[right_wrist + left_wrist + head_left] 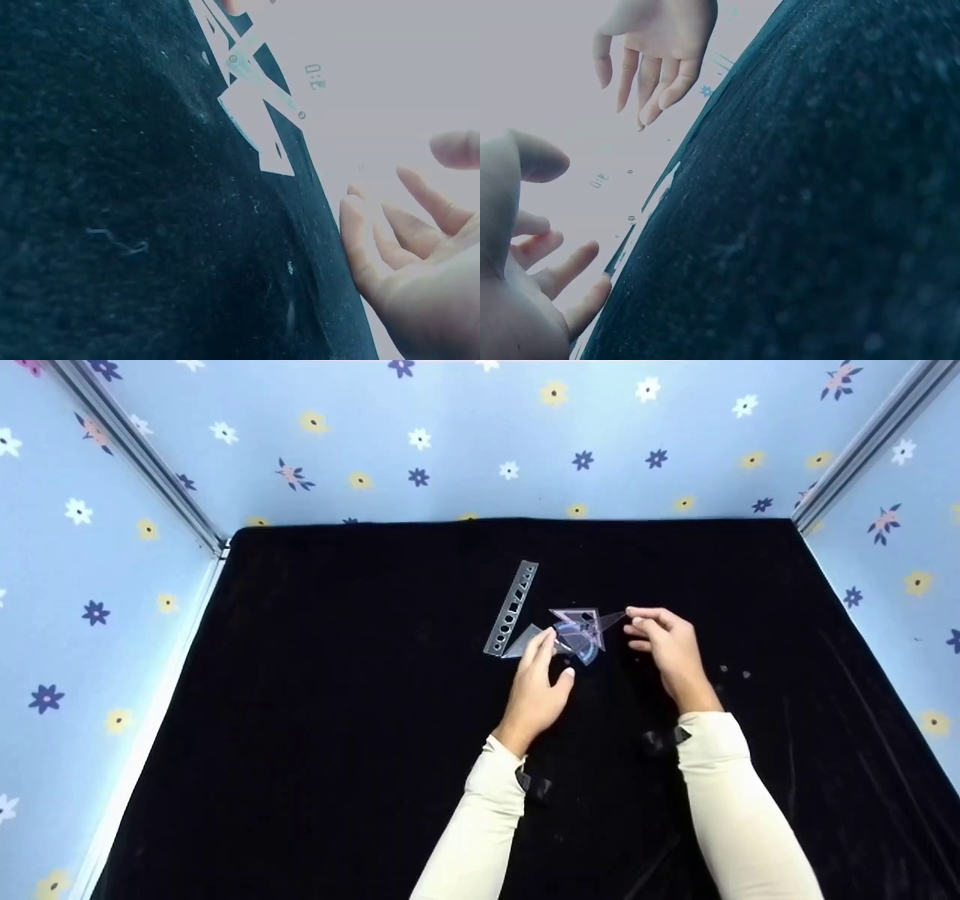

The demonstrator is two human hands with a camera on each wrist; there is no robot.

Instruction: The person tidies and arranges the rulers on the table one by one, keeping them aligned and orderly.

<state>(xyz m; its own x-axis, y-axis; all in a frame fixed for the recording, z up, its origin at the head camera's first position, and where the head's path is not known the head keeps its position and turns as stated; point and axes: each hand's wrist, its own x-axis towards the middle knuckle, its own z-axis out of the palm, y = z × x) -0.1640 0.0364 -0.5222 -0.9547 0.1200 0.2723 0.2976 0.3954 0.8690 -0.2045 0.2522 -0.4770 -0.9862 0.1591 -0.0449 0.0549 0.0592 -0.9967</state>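
My left hand [537,690] has its fingers extended, fingertips resting at a clear set square [525,643]. To its right lies a small pile: a blue-marked protractor [588,654] and a pink-tinted set square [598,631], overlapping. My right hand [664,649] pinches the pointed tip of another clear set square [612,619], its other end over the pile. In the right wrist view, bright glare hides most of that piece beside the right hand [420,262]. The left wrist view shows both hands facing each other, the left hand [532,292] nearer.
A clear ruler [511,607] with shaped cut-outs lies just left of the pile, slanting away. Black cloth [337,697] covers the table. Small bits [745,675] lie right of the right wrist. Flower-patterned panels [465,435] enclose the back and sides.
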